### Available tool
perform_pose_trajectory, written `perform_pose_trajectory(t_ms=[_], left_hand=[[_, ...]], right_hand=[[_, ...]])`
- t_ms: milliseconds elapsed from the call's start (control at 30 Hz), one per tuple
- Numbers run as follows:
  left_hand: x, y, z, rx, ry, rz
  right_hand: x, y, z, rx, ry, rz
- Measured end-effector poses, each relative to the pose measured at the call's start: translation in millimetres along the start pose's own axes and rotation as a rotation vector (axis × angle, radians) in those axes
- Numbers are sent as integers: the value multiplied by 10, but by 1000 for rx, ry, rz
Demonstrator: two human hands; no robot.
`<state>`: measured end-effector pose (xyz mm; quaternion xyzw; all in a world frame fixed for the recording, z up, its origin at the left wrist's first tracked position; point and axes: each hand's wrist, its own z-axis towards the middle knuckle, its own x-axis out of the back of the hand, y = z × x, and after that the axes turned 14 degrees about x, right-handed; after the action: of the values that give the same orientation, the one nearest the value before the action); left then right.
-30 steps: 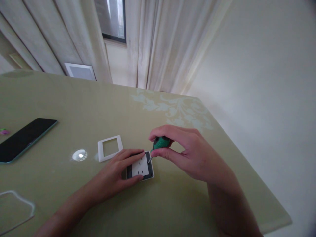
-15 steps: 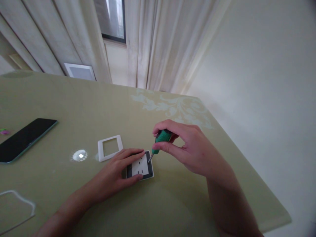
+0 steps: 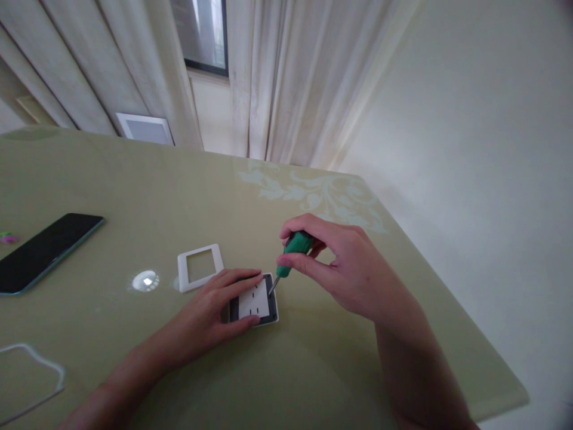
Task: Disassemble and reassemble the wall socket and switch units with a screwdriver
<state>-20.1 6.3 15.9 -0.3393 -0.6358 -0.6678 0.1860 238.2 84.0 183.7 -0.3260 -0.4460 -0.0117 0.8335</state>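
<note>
A wall socket (image 3: 261,301) with a white slotted face and a dark border lies flat on the table. My left hand (image 3: 219,301) grips it from the left, thumb on the near edge and fingers along the far edge. In my right hand (image 3: 335,257) is a screwdriver (image 3: 297,246) with a green and black handle, pinched between thumb and fingers. The tool leans to the right, and its metal tip meets the socket's dark right border. Any screw under the tip is too small to make out. Just beyond my left hand lies a white cover frame (image 3: 182,273).
A black phone (image 3: 49,251) lies at the left, with a small green and purple thing (image 3: 8,237) past it. A white cord (image 3: 42,358) loops at the near left. The table (image 3: 147,185) ends at the right beside a pale wall (image 3: 483,179); curtains (image 3: 304,77) hang behind.
The screwdriver handle has shifted very slightly to the right and up with my right hand, while its tip stays on the socket. My left hand holds its place.
</note>
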Motion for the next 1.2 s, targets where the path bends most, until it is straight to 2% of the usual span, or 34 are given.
perform_pose_trajectory(t_ms=[833, 900, 967, 1000, 1067, 1133, 1200], left_hand=[[11, 26, 3, 20, -33, -15], [12, 36, 5, 25, -38, -12], [15, 34, 2, 23, -37, -12], [19, 28, -2, 20, -38, -14], [31, 12, -14, 16, -49, -21], [47, 6, -28, 22, -69, -25], [66, 28, -43, 34, -87, -21]], right_hand=[[-18, -42, -9, -34, -1, -95], [-10, -40, -5, -13, -5, -124], [23, -56, -17, 69, 3, -141], [49, -73, -31, 117, 41, -146], [103, -120, -73, 187, 208, -151], [132, -166, -119, 206, 413, -159], [113, -192, -155, 222, 527, -158]])
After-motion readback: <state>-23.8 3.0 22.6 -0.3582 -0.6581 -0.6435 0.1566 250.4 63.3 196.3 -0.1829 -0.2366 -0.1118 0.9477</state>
